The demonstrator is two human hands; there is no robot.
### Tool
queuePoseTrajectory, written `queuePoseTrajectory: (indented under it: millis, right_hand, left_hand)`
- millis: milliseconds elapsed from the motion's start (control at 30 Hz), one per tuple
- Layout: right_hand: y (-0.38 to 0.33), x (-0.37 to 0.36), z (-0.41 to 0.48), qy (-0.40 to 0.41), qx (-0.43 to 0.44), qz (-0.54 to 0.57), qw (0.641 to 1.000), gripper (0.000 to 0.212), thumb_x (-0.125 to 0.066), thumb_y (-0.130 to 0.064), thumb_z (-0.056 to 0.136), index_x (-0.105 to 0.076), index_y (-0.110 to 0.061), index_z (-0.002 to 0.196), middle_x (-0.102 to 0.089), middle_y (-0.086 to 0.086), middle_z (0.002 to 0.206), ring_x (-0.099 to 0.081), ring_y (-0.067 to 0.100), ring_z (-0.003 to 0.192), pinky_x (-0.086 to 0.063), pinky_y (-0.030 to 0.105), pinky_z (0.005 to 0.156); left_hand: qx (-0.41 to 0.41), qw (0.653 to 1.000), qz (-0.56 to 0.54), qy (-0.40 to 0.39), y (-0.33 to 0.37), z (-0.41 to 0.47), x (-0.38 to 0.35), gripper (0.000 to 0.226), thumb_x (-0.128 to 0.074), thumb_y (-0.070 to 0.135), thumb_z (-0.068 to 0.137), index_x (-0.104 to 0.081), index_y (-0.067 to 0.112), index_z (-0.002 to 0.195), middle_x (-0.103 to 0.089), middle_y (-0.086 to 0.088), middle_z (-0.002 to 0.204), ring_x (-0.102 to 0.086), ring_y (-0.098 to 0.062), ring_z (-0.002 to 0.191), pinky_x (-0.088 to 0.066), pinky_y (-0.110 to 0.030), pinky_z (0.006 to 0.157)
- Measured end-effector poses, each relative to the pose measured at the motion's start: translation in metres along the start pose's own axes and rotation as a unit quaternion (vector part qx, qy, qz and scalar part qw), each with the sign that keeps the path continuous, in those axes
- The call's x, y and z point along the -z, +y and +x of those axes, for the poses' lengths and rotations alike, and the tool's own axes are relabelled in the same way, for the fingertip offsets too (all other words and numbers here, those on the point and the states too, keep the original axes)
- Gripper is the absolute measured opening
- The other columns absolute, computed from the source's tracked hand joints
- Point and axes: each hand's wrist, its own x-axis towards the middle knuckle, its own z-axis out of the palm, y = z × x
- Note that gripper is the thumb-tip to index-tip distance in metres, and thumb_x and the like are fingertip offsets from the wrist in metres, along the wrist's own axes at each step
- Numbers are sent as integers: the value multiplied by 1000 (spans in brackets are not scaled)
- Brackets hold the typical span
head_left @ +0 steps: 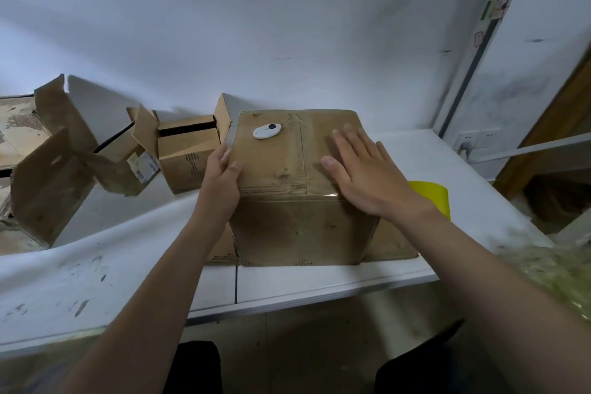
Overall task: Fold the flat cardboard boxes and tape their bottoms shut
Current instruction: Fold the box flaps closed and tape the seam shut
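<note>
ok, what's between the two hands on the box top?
Head view: only the taped centre seam of the box between left hand and right hand; the small white tool lies just beyond, toward the wall.

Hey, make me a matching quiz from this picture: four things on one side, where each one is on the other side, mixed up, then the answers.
Things
1. left hand
2. right hand
3. white oval tool
4. yellow roll

Places
A. on the table, right of the box, partly hidden by the forearm
B. lying on the box top, toward its far edge
C. gripping the box's top left edge
D. spread flat on the box top

Pairs: 1-C, 2-D, 3-B, 4-A
</note>
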Motion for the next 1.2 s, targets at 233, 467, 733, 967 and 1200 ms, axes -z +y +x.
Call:
queuePoseTrajectory:
  millis: [233, 467, 733, 967, 1200]
  right_hand:
    - [-11, -1, -5, 65, 115, -109, 985, 84, -9, -80, 90, -23, -33, 158, -19, -11, 167, -14, 20, 154, -10, 48, 125]
    - [-8, -3, -4, 33, 149, -141, 978, 102, -20, -90, 76, -22, -29, 158, -23, -9, 166, -20, 20, 152, -16, 48, 124]
    - [-11, -7, -6, 38, 121, -134, 983, 104, -18, -91, 76, -16, -28, 158, -24, -6, 165, -23, 23, 151, -20, 50, 122]
    - [-14, -10, -13, 96, 103, -212, 967, 95, -24, -90, 80, -34, -27, 151, -40, -4, 156, -27, 31, 148, -9, 61, 120]
    - [11, 6, -47, 190, -25, -190, 963, 92, -24, -88, 84, -39, -25, 149, -43, 7, 151, -40, 38, 136, -17, 64, 113]
  left_hand:
    - [-227, 922, 306, 71, -4, -17, -1, 54, -30, 39, 105, -30, 22, 157, -30, 0, 163, -22, -17, 151, -24, -38, 121]
    - [-229, 882, 411, -17, 7, -17, -5, 103, -44, 92, 70, -42, 28, 150, -39, 7, 159, -17, -18, 154, -29, -48, 117]
    - [-216, 946, 243, -4, -3, -24, 0, 108, -70, 83, 59, -41, 31, 149, -34, 14, 158, -20, -6, 149, -26, -32, 115]
    - [-90, 976, 138, 140, -2, -51, -27, 76, -54, 55, 94, -16, 31, 155, -36, 14, 156, -39, -3, 131, -43, -50, 109]
    - [-115, 929, 308, 169, 8, -52, -14, 52, -39, 51, 101, -35, 16, 139, -39, -11, 144, -44, -33, 132, -36, -64, 107]
